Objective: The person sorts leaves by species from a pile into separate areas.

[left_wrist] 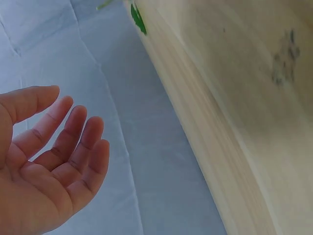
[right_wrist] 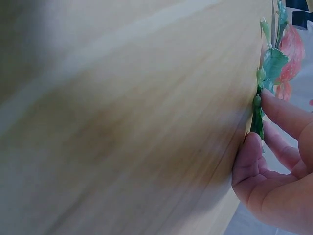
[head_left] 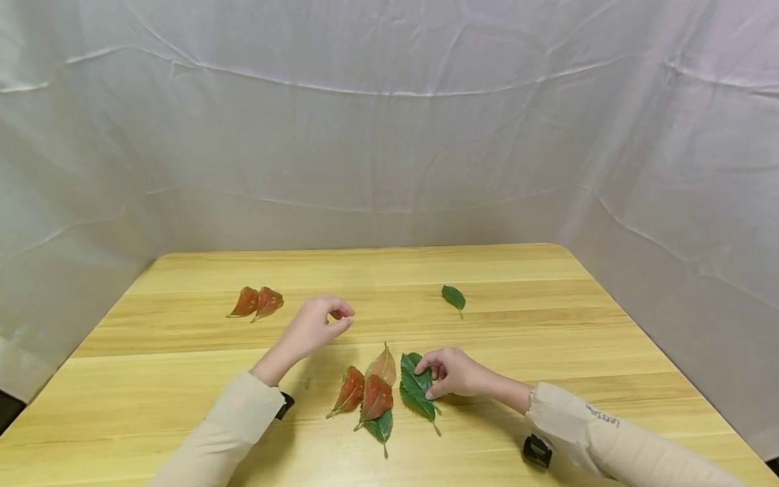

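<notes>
My right hand (head_left: 458,373) is at the front of the table, its thumb and fingers gripping the edge of a green leaf (head_left: 415,382) that overlaps another green leaf (head_left: 417,404). In the right wrist view the fingertips (right_wrist: 252,142) sit at the leaf edge, close to the tabletop. Above the table, my left hand (head_left: 313,323) holds nothing; its fingers are loosely bent in the left wrist view. Between the hands lie a red leaf (head_left: 351,389), an orange leaf (head_left: 383,368), a second red leaf (head_left: 376,396) and a green leaf (head_left: 381,426) partly beneath it.
Two red leaves (head_left: 269,300) lie side by side at the far left. Toward the back right is a single small green leaf (head_left: 453,296). A pale sheet (head_left: 389,149) hangs around the back and sides of the wooden table (head_left: 517,270).
</notes>
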{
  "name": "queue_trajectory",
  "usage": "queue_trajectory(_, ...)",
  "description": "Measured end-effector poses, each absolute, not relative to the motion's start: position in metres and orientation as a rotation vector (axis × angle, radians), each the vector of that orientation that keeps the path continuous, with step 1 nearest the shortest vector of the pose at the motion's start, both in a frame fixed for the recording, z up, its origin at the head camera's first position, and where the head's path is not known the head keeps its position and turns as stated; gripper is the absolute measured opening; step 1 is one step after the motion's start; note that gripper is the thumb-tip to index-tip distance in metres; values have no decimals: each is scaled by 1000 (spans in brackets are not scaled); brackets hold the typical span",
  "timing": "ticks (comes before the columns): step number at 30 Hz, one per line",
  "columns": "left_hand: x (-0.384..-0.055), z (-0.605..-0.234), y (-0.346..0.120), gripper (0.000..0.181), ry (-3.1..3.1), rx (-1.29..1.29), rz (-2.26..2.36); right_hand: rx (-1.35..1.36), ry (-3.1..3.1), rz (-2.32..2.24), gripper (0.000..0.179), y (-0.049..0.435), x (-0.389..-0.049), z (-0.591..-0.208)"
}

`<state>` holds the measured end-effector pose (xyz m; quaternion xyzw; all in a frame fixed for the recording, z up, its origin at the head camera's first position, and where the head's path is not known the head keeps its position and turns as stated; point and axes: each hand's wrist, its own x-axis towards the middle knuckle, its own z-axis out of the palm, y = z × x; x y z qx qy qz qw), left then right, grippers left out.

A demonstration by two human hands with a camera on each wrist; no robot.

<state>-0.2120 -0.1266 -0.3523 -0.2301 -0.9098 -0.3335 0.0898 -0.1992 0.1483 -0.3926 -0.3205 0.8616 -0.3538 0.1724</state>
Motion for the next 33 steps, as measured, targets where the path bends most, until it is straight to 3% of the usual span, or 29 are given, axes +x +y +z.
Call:
queue_trajectory(23,-186,-370,-116,11,-2828,-873,-916,-926,2447,-1002,31,149,-200,-394)
queue_trajectory(33,-180,-368,-119,21,-2958,-910,-939,-923,2452,-997,31,149,-199,-393)
